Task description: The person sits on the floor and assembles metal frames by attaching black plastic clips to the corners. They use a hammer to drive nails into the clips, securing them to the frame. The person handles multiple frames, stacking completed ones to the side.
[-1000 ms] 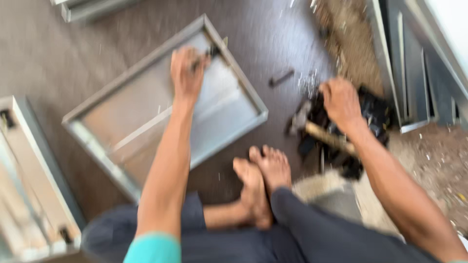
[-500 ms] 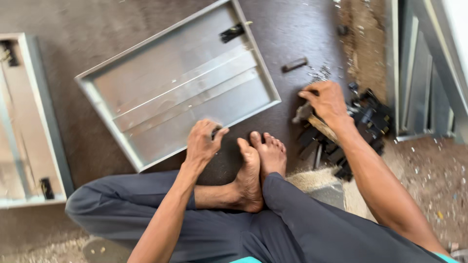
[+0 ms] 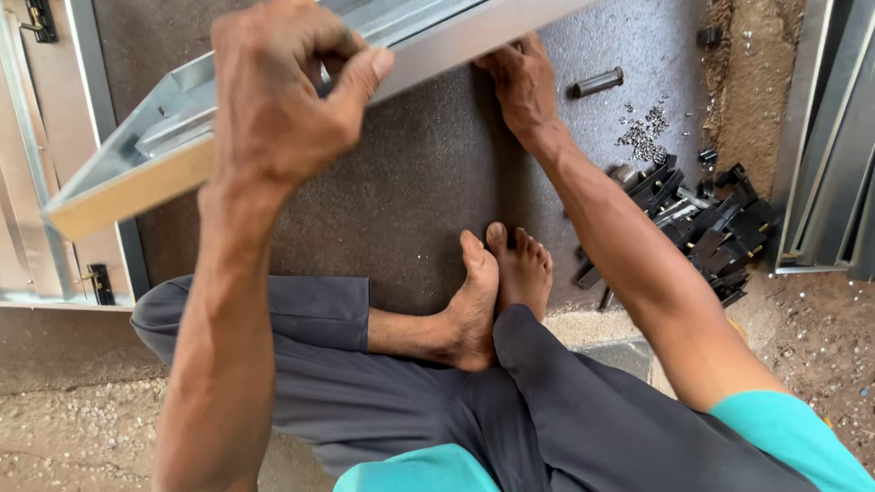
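Half a second ago the metal frame panel lay flat on the dark floor mat with only the left hand near its lower edge; now it is lifted and tilted, and both hands have come up to grip it.

Nearest, at the bottom of the frame, the person sits cross-legged in grey trousers, bare feet together at centre on the mat. Above them, in the upper left, the left hand is clenched around the panel's near edge, thumb on top and fingers curled under. The panel runs from a tan-faced corner at mid left up to the top centre, raised clear of the mat. At upper centre the right hand grasps the panel's underside edge, fingers wrapped behind it.

To the right of the right forearm lies a heap of black metal fittings, with a scatter of small screws and a short dark cylinder farther up. Another frame lies flat at the left edge, and stacked metal sections stand along the right edge.
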